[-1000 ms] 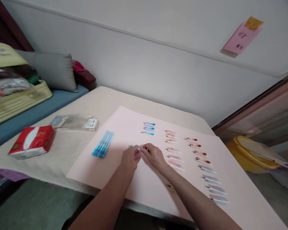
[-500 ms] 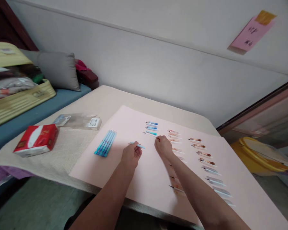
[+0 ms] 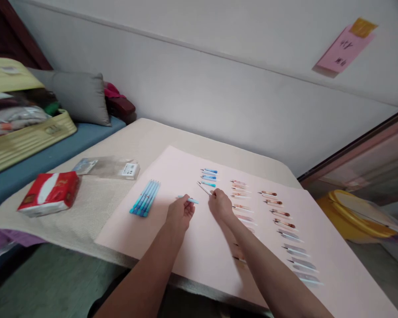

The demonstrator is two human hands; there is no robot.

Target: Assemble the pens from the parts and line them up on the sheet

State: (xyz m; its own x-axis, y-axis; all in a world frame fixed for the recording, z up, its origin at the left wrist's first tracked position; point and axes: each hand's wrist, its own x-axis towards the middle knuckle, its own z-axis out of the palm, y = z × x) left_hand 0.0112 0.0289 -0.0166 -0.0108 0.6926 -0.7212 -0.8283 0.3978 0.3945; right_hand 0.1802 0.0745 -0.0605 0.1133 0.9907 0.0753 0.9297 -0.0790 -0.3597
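My left hand (image 3: 179,212) is closed around a light blue pen barrel (image 3: 193,201), held just above the pink sheet (image 3: 192,234). Between the fingertips of my right hand (image 3: 221,205) is a slim white pen refill (image 3: 204,188), its dark tip pointing up and left. Just beyond that hand lie several blue pen parts (image 3: 209,177) with thin refills beside them. A tight row of blue pens (image 3: 145,198) rests to the left of my left hand. Peach-coloured pen parts (image 3: 240,187) sit right of my right hand, some hidden by my forearm.
Brown-ended pens (image 3: 281,213) and grey ones (image 3: 295,250) form a column at the right. On the table's left are a red tissue pack (image 3: 49,192) and a clear plastic wrapper (image 3: 111,168). A white wall (image 3: 202,88) stands behind; a yellow bucket (image 3: 354,216) is at right.
My right hand has lifted the white refill from beside the blue parts and drawn back slightly, tilting it. My left hand keeps the barrel almost in place.
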